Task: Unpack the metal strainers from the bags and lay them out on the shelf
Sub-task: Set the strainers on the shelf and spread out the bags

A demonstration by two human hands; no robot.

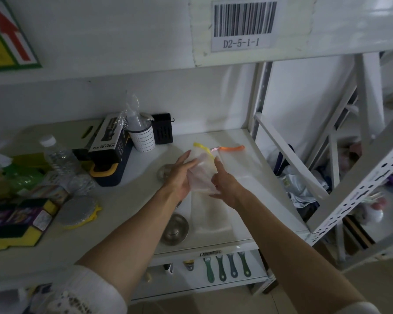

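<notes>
1. Basically, both hands gripped one clear bag above the shelf: left hand cupping its side, right hand pinching the other, probably to work it open.
2. Bag's long axis ran near-to-far, mouth end away; contents too blurred to tell.
3. Two strainers already lay bowl-up on the shelf by the left forearm.

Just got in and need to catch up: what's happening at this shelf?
A person is working both hands, left and right, on a translucent bag held above the white shelf. Two metal strainers already lie unpacked on the shelf, one partly hidden behind the left hand.
</notes>
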